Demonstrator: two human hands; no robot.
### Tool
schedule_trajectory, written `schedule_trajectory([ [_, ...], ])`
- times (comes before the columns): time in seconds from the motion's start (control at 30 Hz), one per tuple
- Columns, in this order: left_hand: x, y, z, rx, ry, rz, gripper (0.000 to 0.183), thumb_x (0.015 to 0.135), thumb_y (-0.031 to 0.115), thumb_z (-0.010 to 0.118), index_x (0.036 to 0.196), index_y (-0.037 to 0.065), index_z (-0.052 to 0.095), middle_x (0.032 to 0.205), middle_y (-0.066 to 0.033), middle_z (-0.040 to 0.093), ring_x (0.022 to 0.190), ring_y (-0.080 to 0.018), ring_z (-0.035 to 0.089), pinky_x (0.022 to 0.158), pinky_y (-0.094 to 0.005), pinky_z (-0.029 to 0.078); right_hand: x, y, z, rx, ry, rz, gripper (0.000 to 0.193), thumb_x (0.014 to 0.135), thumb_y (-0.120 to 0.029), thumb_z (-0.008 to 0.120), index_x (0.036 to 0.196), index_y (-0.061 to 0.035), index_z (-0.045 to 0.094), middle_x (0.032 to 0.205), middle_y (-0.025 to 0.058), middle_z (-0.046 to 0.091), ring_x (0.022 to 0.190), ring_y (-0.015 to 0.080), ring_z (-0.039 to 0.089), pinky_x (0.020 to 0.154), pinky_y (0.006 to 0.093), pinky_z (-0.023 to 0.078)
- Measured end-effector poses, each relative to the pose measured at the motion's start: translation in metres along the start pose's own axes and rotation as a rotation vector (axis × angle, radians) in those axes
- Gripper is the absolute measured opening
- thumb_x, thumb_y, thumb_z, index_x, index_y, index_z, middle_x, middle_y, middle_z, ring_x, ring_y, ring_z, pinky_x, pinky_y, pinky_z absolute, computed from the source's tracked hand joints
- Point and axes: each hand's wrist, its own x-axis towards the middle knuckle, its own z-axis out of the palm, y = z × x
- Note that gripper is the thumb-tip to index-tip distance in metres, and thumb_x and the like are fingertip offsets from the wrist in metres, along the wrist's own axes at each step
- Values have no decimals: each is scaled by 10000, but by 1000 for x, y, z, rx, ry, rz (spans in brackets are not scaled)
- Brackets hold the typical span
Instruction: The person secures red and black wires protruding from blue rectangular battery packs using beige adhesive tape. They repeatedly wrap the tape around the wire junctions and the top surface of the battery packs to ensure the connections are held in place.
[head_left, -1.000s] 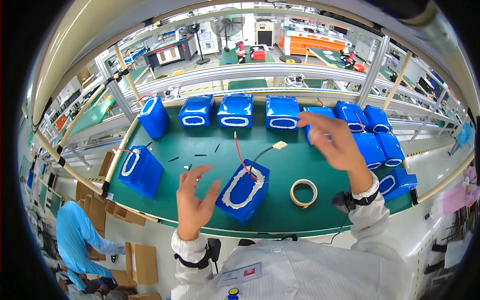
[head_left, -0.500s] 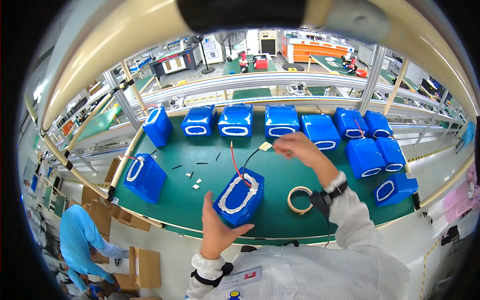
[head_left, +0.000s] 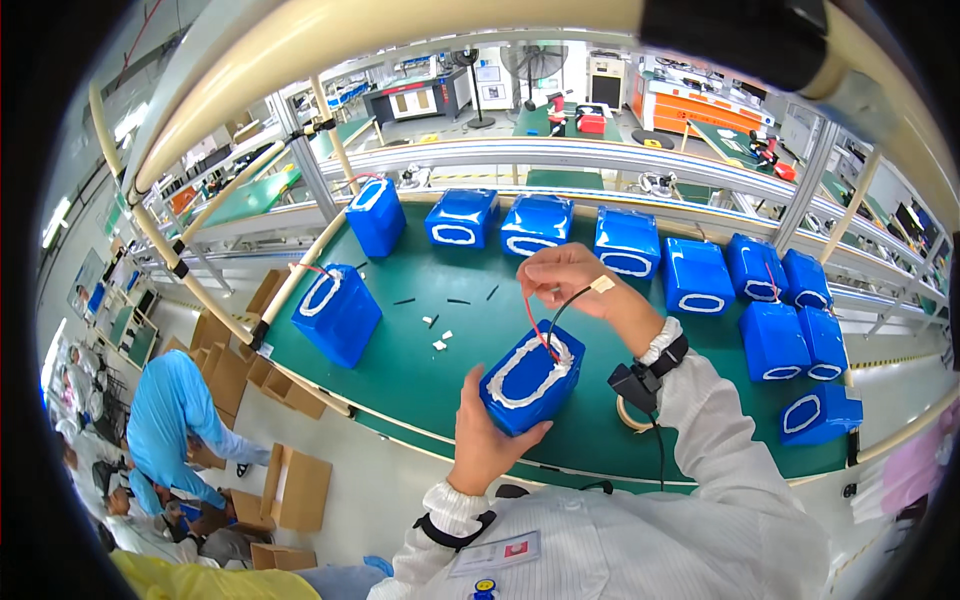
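Observation:
A blue wrapped battery pack with a ring of white sealant on its top face stands tilted near the table's front edge. My left hand grips its near left side, thumb and fingers spread around it. Over the pack, my right hand pinches the end of the red wire, which rises from the sealed face. Beside it the black wire curves up to the right. Its end carries a cream tape tag, seen against my right wrist.
More blue packs line the table's back and right side; another pack stands at left. Black and white scraps lie on the green table. A tape roll is partly hidden by my right arm. At lower left a person in blue bends near cardboard boxes.
The view has shifted, so the table appears farther right. My right hand has gone from beside the tagged black wire to the red wire's end. My left hand has closed in on the pack.

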Motion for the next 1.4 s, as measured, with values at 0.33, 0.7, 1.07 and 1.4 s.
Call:
schedule_trajectory([
  [0.33,8,-13,4,-141,-21,-117,1130,570,212,965,1420,-11,256,1224,-238,576,1109,-342,632,960,-404,515,-82,52,-68,-802,218,86,164,845,-155,744,906,-10,695,739,18,655,651,94,586,577,282,470],
  [0.7,51,-80,-73,-184,-15,-79,1082,519,186,983,1389,11,364,1204,-182,603,1129,-289,625,1005,-419,510,-152,75,-63,-880,354,65,177,812,-160,749,875,1,710,726,69,683,658,124,616,617,289,496],
  [1.07,77,-133,-138,-336,3,-180,1111,496,89,963,1410,64,332,1238,-131,546,1176,-255,558,1008,-383,482,-184,78,-55,-958,386,90,179,812,-169,747,879,-7,712,762,97,702,670,170,652,627,305,518],
  [1.4,85,-138,-144,-366,-110,-89,1256,533,26,930,1547,122,196,1342,-149,504,1262,-281,511,1098,-413,416,-197,74,-62,-950,501,33,190,806,-166,754,896,-6,708,773,102,705,666,182,651,632,309,520],
])
